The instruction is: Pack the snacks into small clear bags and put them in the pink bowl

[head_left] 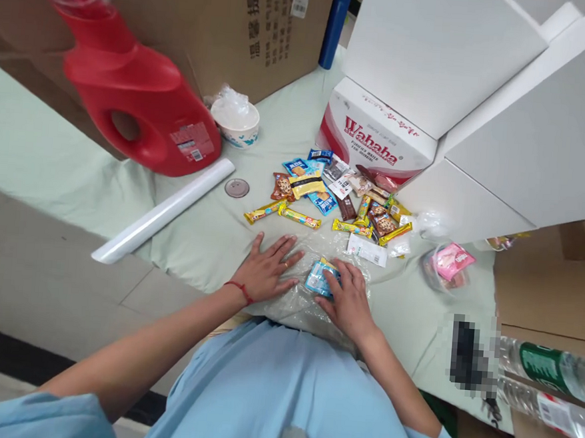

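Note:
My left hand [271,271] lies flat, fingers spread, on a clear plastic bag [303,316] at the table's front edge. A red cord circles that wrist. To its right, a small blue snack packet [317,281] rests on the plastic. My right hand [351,300] is over the packet's right side, its fingers apart and a fingertip touching it. Just beyond both hands is a loose pile of wrapped snacks: yellow stick packets [300,217], brown cookie packets [383,220], a yellow packet with a dark band [307,184] and a white packet [367,249].
At the left stand a red detergent jug [144,115], a white roll [165,210], a round metal disc [237,188] and a paper bowl [236,125]. Behind are a Wahaha carton [378,135] and white boxes [444,49]. A plastic tub [443,276] and bottles [543,363] are at right.

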The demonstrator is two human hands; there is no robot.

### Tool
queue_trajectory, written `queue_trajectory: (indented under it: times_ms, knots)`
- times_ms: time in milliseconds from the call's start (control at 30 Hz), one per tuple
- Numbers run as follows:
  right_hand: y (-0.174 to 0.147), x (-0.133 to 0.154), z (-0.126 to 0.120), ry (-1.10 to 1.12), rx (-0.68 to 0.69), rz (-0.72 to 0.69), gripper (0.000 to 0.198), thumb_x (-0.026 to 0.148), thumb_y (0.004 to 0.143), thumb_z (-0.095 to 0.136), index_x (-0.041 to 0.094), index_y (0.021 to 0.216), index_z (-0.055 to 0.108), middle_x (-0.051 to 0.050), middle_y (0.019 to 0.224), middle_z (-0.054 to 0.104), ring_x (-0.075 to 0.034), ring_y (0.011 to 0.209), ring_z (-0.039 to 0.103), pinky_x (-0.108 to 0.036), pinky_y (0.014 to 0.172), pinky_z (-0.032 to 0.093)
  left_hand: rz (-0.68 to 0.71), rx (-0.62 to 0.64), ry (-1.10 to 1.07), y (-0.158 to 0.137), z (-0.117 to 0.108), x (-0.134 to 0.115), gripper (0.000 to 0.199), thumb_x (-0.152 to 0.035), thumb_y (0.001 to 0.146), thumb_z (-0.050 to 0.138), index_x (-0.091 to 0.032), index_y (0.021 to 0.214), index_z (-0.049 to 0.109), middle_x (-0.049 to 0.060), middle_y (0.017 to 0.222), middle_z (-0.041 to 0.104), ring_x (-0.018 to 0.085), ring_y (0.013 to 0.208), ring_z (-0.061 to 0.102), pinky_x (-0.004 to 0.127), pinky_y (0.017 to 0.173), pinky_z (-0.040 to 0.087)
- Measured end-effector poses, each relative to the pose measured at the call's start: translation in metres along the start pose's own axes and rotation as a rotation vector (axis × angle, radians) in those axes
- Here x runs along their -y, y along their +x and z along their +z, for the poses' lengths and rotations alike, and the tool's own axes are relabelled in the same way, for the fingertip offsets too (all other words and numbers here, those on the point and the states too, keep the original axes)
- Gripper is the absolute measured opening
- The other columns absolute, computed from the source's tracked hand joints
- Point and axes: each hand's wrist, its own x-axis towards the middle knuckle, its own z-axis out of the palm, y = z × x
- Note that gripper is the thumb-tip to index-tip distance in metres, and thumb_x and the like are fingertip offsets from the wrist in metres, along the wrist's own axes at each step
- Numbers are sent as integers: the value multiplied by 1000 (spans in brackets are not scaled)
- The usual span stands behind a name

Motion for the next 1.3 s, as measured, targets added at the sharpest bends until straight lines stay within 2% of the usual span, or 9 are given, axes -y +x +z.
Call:
queue_trajectory:
  times_ms: [133, 267, 500, 600, 700, 867, 933, 1100, 1300]
  knots:
    - [12, -3, -5, -54, 76, 39, 72, 41, 85, 79, 21, 148, 52, -21, 155, 48, -41, 146, 36, -66, 120, 24, -3, 22, 46, 1, -1, -2, 66, -57, 99, 48, -32, 159, 39, 14, 171, 27, 34, 156, 30, 71, 122, -7]
    - [14, -8, -2, -39, 109, 64, 71, 31, 88, 75, 22, 153, 47, -18, 151, 54, -38, 144, 40, -63, 120, 27, -2, 28, 71, 2, -1, -3, 66, -56, 99, 48, -32, 160, 38, 15, 171, 27, 34, 156, 30, 70, 122, -8]
    - [9, -7, -7, 60, 139, 106, 90, 51, 81, 81, 22, 157, 41, -18, 164, 37, -41, 152, 28, -66, 120, 24, 0, 30, 65, 2, -1, -2, 67, -57, 99, 48, -31, 159, 38, 16, 170, 28, 34, 156, 31, 71, 121, -10]
    - [16, 0, -10, 59, 103, 149, 83, 49, 85, 77, 20, 155, 44, -18, 158, 46, -39, 149, 32, -63, 121, 23, 10, 26, 62, 2, -1, -2, 67, -58, 99, 47, -29, 159, 39, 17, 170, 28, 35, 156, 30, 72, 121, -8]
    - [23, 3, -11, 41, 128, 148, 74, 35, 88, 73, 16, 154, 45, -18, 149, 55, -37, 144, 37, -56, 120, 27, 17, 19, 53, 2, 0, -1, 66, -57, 100, 46, -27, 159, 41, 18, 169, 30, 36, 155, 31, 73, 121, -6]
    - [22, -9, -10, 16, 149, 130, 75, 22, 86, 65, 9, 156, 40, -21, 159, 43, -36, 149, 29, -53, 121, 27, 11, 15, 26, 1, 0, -1, 66, -57, 99, 47, -29, 159, 40, 15, 170, 30, 36, 156, 30, 73, 121, -5]
    - [20, -13, -10, 9, 150, 112, 77, 22, 86, 64, 9, 157, 39, -20, 163, 37, -37, 151, 25, -55, 122, 25, 5, 10, 12, 1, -1, -1, 66, -58, 99, 47, -31, 158, 41, 14, 170, 30, 36, 155, 30, 72, 122, -5]
    - [20, -10, -9, 23, 140, 61, 77, 33, 86, 71, 16, 156, 43, -17, 146, 54, -38, 140, 37, -56, 118, 31, 11, 0, -11, 1, -2, -1, 65, -59, 99, 46, -31, 157, 42, 15, 170, 30, 35, 155, 31, 71, 122, -5]
    - [20, -18, -3, 59, 86, 83, 71, 31, 87, 71, 18, 152, 48, -17, 140, 56, -37, 132, 41, -53, 110, 39, 15, -4, -15, 0, -1, 0, 64, -58, 101, 45, -29, 157, 42, 15, 169, 31, 34, 156, 31, 71, 122, -6]
